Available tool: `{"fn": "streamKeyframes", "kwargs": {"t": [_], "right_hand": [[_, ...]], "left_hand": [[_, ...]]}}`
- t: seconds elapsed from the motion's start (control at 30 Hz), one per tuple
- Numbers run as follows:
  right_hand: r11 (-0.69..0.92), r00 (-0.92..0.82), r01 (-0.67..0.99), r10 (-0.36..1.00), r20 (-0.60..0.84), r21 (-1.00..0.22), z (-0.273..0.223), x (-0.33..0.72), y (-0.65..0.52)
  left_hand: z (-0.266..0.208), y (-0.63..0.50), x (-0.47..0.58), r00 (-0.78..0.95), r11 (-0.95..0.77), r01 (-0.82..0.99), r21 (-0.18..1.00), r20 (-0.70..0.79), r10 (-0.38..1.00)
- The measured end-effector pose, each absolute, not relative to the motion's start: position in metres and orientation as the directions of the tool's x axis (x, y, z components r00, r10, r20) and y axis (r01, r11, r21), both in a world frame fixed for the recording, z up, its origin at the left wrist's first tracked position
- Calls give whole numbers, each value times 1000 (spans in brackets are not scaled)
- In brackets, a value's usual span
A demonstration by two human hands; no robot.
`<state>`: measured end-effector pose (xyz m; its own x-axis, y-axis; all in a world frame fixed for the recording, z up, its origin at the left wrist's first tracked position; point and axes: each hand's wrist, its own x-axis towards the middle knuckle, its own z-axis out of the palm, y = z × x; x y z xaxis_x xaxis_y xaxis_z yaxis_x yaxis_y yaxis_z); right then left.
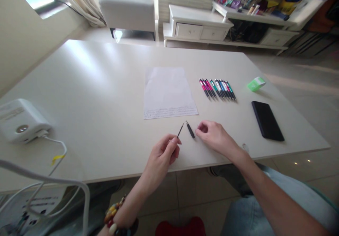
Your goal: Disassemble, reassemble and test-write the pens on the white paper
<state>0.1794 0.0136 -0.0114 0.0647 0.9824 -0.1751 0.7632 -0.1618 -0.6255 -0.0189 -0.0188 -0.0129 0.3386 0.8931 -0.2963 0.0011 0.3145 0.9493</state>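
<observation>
My left hand (pixel 166 150) is closed around a thin dark pen refill (pixel 180 130), its tip pointing up and away from me over the table's near edge. Just right of that tip lies the black front barrel of a pen (pixel 190 130), apart from both hands. My right hand (pixel 213 134) rests low at the table, thumb and fingers pinched together; whatever they hold, if anything, is too small to make out. Beyond the hands lies a white sheet of paper (pixel 168 91) with rows of handwriting along its near edge.
Several click pens (pixel 217 89) lie in a row right of the paper. Farther right are a green-and-white small box (pixel 256 84) and a black phone (pixel 267 121). A white device (pixel 22 121) with a cable stands at the left of the white table (pixel 106 123).
</observation>
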Motion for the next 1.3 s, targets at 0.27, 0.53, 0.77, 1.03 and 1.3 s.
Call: {"fn": "streamKeyframes", "kwargs": {"t": [0.27, 0.53, 0.77, 1.03, 1.3], "right_hand": [[-139, 87, 810, 989, -117, -570, -9, 180, 14], [-82, -209, 346, 964, -162, -935, 1, 138, -7], [-101, -149, 194, 980, -131, -976, -7, 132, -9], [-82, 12, 60, 997, -81, -995, -4, 133, -5], [-48, 104, 423, 995, -4, -905, 1, 150, 8]], "left_hand": [[-16, -18, -18, 337, 303, -4, 953, -284, 898], [-16, -20, -18, 350, 267, 12, 964, -254, 901], [-18, -21, -18, 392, 257, 19, 966, -244, 887], [-20, -19, -18, 407, 274, 11, 962, -255, 877], [-25, -6, -28, 176, 246, -45, 968, -235, 956]]}}
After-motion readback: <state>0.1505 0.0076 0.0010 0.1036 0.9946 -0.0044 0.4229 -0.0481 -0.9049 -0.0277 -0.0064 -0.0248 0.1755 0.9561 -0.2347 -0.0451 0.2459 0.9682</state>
